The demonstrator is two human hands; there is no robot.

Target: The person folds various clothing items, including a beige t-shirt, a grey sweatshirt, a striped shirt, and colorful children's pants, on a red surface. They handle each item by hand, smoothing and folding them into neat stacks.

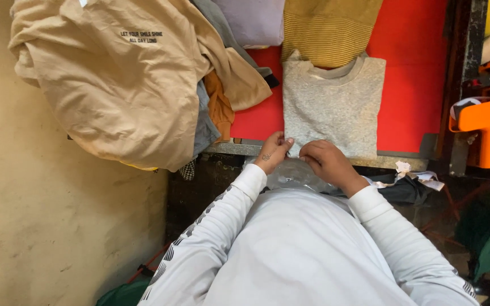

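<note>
Folded grey sweatshirt (333, 105) flat on red table (412, 85), near edge; left hand (273, 152) and right hand (325, 161) close together, pinching clear plastic bag (293, 173) at hem; likely snag: thin film slipping or tearing.

White long-sleeve top, both arms covered to the wrists

Dark chevron-style stripe running down the left sleeve (199, 226), a bit of the same on the right sleeve (409, 243). Small dark mark on the back of the left hand (272, 152). Ribbed cuffs, pretty plain otherwise.
</note>
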